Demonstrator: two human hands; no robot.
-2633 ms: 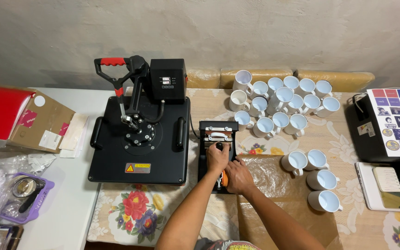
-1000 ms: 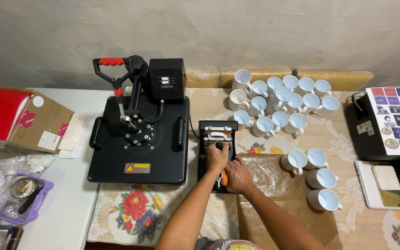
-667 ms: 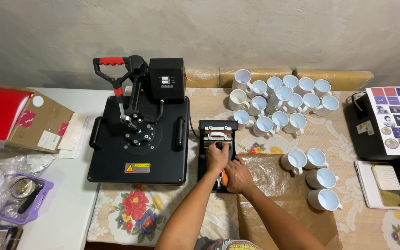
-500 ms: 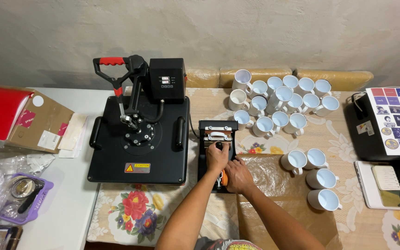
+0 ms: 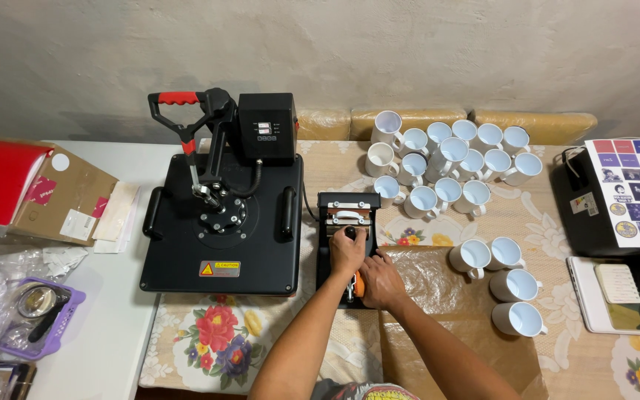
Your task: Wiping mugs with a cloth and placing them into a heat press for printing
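Observation:
A small black mug press [image 5: 347, 215] sits on the table to the right of a large black flat heat press [image 5: 220, 215]. My left hand [image 5: 347, 253] is closed around the black knob on top of the mug press. My right hand [image 5: 381, 281] grips the press's lever with its orange handle, lower down at the front of the mug press. Both forearms reach in from the bottom of the view. What lies inside the mug press under my hands is hidden.
Several white mugs [image 5: 446, 167] cluster at the back right, with more white mugs [image 5: 509, 289] near the right. A printed sheet of coloured designs [image 5: 635, 192] lies on a black device. A red and brown box [image 5: 31, 189] and a purple tray [image 5: 38, 315] sit at the left.

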